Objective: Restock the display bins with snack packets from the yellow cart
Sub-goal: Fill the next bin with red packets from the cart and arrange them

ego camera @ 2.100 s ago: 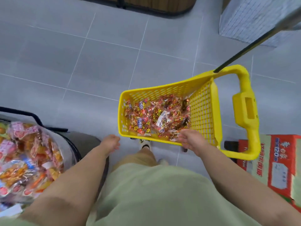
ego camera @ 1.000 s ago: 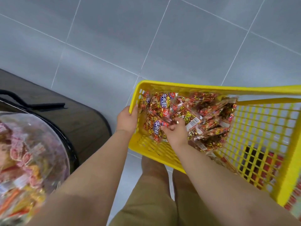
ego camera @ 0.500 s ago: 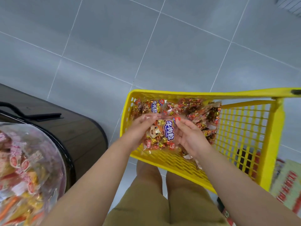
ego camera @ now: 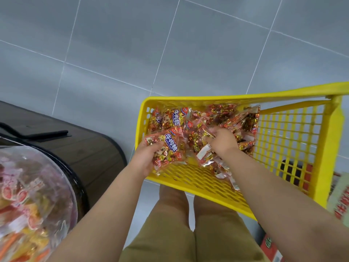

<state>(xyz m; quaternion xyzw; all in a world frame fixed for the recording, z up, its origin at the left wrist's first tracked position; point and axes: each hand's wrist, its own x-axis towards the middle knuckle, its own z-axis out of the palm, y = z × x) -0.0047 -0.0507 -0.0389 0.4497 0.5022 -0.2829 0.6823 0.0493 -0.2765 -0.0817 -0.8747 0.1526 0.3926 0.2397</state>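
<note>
Gathering snack packets from the yellow cart.
Left hand clasps one beef-snack packet above the cart floor; right hand pinches another in the pile. Next, likely carry them left to the display bin.

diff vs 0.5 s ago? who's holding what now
The snack packet, pinched between both hands before, is now in the left hand alone, at the near-left corner of the yellow cart. The right hand let go and moved right into the packet pile, its grip closing on another packet there. The cart, the pile's far side and the clear display bin stayed put.
</note>
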